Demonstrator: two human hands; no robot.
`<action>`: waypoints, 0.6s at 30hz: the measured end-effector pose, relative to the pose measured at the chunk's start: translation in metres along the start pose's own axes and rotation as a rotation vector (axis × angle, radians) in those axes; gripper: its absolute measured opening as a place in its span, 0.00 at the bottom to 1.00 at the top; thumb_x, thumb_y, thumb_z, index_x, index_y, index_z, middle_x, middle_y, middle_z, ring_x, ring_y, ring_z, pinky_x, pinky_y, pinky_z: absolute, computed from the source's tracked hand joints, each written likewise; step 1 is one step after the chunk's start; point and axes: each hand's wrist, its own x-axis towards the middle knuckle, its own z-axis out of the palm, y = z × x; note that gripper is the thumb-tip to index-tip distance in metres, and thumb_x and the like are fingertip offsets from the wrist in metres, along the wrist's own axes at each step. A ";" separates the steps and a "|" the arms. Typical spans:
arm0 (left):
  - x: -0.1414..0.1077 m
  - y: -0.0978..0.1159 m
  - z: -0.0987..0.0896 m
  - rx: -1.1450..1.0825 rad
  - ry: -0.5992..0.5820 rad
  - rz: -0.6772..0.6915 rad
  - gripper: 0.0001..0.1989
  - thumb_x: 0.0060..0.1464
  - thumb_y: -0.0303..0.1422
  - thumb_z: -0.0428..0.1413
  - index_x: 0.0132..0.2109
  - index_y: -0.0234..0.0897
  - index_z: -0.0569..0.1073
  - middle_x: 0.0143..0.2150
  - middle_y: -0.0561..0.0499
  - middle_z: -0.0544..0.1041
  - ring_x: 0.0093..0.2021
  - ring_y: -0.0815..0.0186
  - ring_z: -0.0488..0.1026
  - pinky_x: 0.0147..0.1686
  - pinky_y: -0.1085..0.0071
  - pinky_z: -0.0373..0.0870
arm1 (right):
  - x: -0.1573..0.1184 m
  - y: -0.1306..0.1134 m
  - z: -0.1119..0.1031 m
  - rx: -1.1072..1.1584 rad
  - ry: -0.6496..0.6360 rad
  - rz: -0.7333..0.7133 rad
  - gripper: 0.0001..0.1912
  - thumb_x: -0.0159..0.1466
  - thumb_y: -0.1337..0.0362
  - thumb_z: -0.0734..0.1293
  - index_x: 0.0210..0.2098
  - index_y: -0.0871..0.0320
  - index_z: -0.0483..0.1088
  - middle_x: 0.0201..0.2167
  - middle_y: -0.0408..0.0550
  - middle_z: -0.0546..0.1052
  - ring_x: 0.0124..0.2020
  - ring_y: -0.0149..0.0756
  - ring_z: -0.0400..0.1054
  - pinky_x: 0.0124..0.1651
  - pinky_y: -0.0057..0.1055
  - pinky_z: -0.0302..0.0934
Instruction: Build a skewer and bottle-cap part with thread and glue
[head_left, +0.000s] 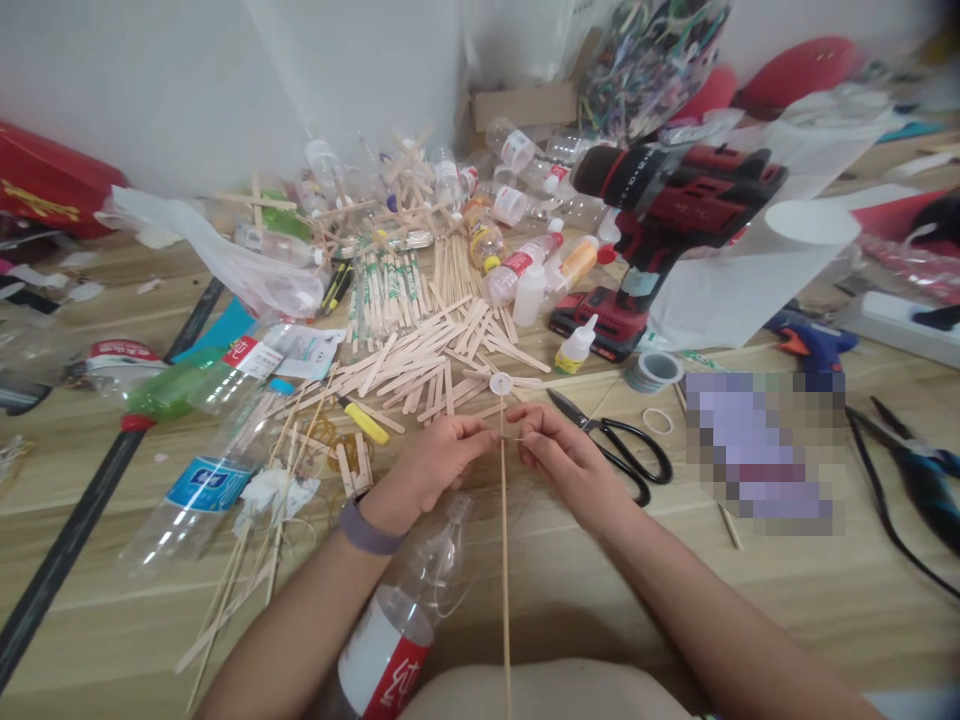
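A long thin wooden stick [505, 570] runs from the bottom edge up to a small white disc [500, 383] at its upper end. My left hand [442, 460] is closed at the stick's left side, thumb and forefinger pinched beside it. On the other side, my right hand [562, 455] pinches a thin strand or small piece, too fine to identify, that meets the stick. A clear plastic bottle with a red and white label [386, 655] lies under my left forearm. Black-handled scissors [619, 435] rest just right of my right hand.
Loose craft sticks [420, 365] lie beyond my hands. A red and black drill [675, 200] stands behind a small glue bottle [576, 348] and a tape roll [654, 371]. More bottles [206, 485] and a dark pole [90, 510] lie left; pliers [919, 465] are far right.
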 end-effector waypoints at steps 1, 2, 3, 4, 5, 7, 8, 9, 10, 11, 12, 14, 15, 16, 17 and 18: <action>0.000 0.001 0.000 -0.055 -0.009 0.005 0.19 0.46 0.50 0.62 0.30 0.38 0.69 0.16 0.63 0.53 0.16 0.76 0.46 0.16 0.74 0.39 | 0.000 0.001 0.000 -0.026 0.009 -0.011 0.13 0.61 0.61 0.64 0.22 0.54 0.61 0.36 0.48 0.70 0.42 0.40 0.62 0.43 0.34 0.54; -0.001 0.001 0.000 -0.108 -0.017 0.012 0.20 0.46 0.49 0.63 0.31 0.38 0.68 0.16 0.64 0.53 0.16 0.76 0.45 0.16 0.75 0.39 | 0.000 0.002 0.000 -0.048 0.013 -0.014 0.12 0.61 0.61 0.64 0.22 0.54 0.61 0.35 0.47 0.70 0.39 0.39 0.62 0.42 0.34 0.54; -0.001 0.002 0.000 -0.150 -0.021 0.019 0.20 0.45 0.49 0.63 0.31 0.38 0.68 0.16 0.64 0.53 0.16 0.76 0.45 0.16 0.75 0.38 | 0.000 0.004 0.000 -0.063 0.011 -0.010 0.11 0.60 0.62 0.65 0.23 0.54 0.62 0.33 0.46 0.69 0.35 0.38 0.61 0.39 0.34 0.54; -0.001 0.002 0.000 -0.184 -0.020 0.028 0.20 0.45 0.49 0.63 0.32 0.38 0.68 0.16 0.64 0.53 0.16 0.77 0.44 0.16 0.75 0.38 | 0.000 0.005 0.000 -0.073 0.006 0.000 0.10 0.60 0.63 0.64 0.24 0.54 0.62 0.30 0.44 0.68 0.32 0.36 0.59 0.36 0.33 0.53; -0.001 0.002 0.000 -0.206 -0.018 0.037 0.20 0.45 0.48 0.64 0.32 0.38 0.68 0.16 0.64 0.53 0.16 0.77 0.44 0.16 0.75 0.38 | 0.000 0.007 0.001 -0.085 0.000 0.012 0.09 0.61 0.63 0.64 0.24 0.54 0.62 0.26 0.43 0.66 0.29 0.35 0.57 0.33 0.33 0.51; 0.000 0.000 0.001 -0.230 -0.005 0.048 0.19 0.45 0.48 0.64 0.32 0.38 0.68 0.16 0.64 0.53 0.16 0.77 0.44 0.15 0.75 0.38 | -0.001 0.011 0.004 -0.105 -0.017 0.041 0.09 0.61 0.64 0.63 0.25 0.54 0.63 0.22 0.40 0.62 0.25 0.34 0.53 0.29 0.31 0.48; 0.001 -0.001 0.002 -0.238 0.004 0.049 0.19 0.45 0.47 0.64 0.32 0.38 0.69 0.16 0.64 0.53 0.16 0.77 0.45 0.15 0.75 0.38 | -0.002 0.012 0.006 -0.111 -0.026 0.053 0.09 0.61 0.63 0.63 0.25 0.54 0.62 0.21 0.39 0.60 0.24 0.33 0.52 0.28 0.31 0.47; 0.001 -0.001 0.003 -0.244 0.013 0.050 0.19 0.45 0.47 0.64 0.32 0.38 0.69 0.16 0.64 0.54 0.15 0.77 0.45 0.15 0.75 0.38 | -0.002 0.013 0.007 -0.114 -0.037 0.062 0.10 0.62 0.63 0.63 0.24 0.54 0.62 0.20 0.39 0.60 0.24 0.33 0.52 0.28 0.31 0.47; 0.002 -0.002 0.004 -0.253 0.018 0.051 0.19 0.45 0.47 0.64 0.33 0.38 0.69 0.16 0.64 0.55 0.15 0.77 0.46 0.15 0.75 0.38 | -0.003 0.013 0.009 -0.115 -0.049 0.071 0.11 0.62 0.63 0.63 0.24 0.54 0.62 0.20 0.38 0.59 0.23 0.32 0.52 0.27 0.30 0.47; 0.002 -0.002 0.005 -0.264 0.017 0.051 0.19 0.44 0.47 0.64 0.33 0.38 0.70 0.15 0.64 0.55 0.15 0.77 0.46 0.14 0.75 0.38 | -0.003 0.013 0.011 -0.114 -0.060 0.079 0.11 0.62 0.62 0.63 0.24 0.54 0.62 0.20 0.38 0.59 0.23 0.32 0.52 0.27 0.30 0.47; 0.002 -0.002 0.006 -0.277 0.011 0.051 0.19 0.44 0.47 0.65 0.33 0.38 0.70 0.15 0.64 0.56 0.15 0.77 0.46 0.14 0.75 0.38 | -0.004 0.013 0.012 -0.111 -0.069 0.086 0.11 0.62 0.62 0.63 0.24 0.54 0.62 0.20 0.38 0.60 0.24 0.31 0.52 0.27 0.30 0.48; 0.002 -0.002 0.008 -0.302 -0.021 0.049 0.20 0.42 0.47 0.65 0.32 0.37 0.70 0.14 0.64 0.56 0.14 0.77 0.46 0.14 0.75 0.38 | -0.004 0.013 0.015 -0.106 -0.081 0.098 0.09 0.63 0.61 0.61 0.27 0.55 0.63 0.22 0.39 0.62 0.25 0.32 0.54 0.28 0.30 0.50; 0.001 -0.001 0.008 -0.311 -0.040 0.048 0.20 0.42 0.47 0.66 0.32 0.37 0.71 0.14 0.64 0.55 0.14 0.78 0.45 0.14 0.76 0.38 | -0.004 0.013 0.015 -0.105 -0.086 0.102 0.08 0.63 0.60 0.61 0.28 0.55 0.64 0.23 0.40 0.63 0.26 0.32 0.55 0.29 0.30 0.51; 0.000 -0.001 0.008 -0.319 -0.057 0.046 0.20 0.41 0.47 0.66 0.32 0.36 0.71 0.14 0.64 0.55 0.14 0.78 0.45 0.14 0.76 0.38 | -0.004 0.013 0.016 -0.104 -0.089 0.104 0.08 0.63 0.60 0.61 0.28 0.55 0.64 0.24 0.41 0.64 0.27 0.33 0.56 0.30 0.30 0.52; 0.000 -0.001 0.008 -0.323 -0.071 0.045 0.20 0.41 0.47 0.66 0.32 0.36 0.72 0.13 0.64 0.55 0.14 0.78 0.45 0.14 0.76 0.38 | -0.003 0.013 0.016 -0.103 -0.092 0.105 0.08 0.63 0.61 0.60 0.28 0.55 0.64 0.25 0.41 0.65 0.28 0.33 0.57 0.31 0.30 0.53; 0.000 -0.002 0.008 -0.322 -0.078 0.046 0.20 0.41 0.47 0.67 0.32 0.35 0.73 0.13 0.64 0.55 0.14 0.78 0.45 0.14 0.76 0.38 | -0.003 0.013 0.016 -0.103 -0.095 0.104 0.07 0.62 0.61 0.60 0.28 0.55 0.63 0.25 0.41 0.65 0.29 0.33 0.58 0.32 0.30 0.54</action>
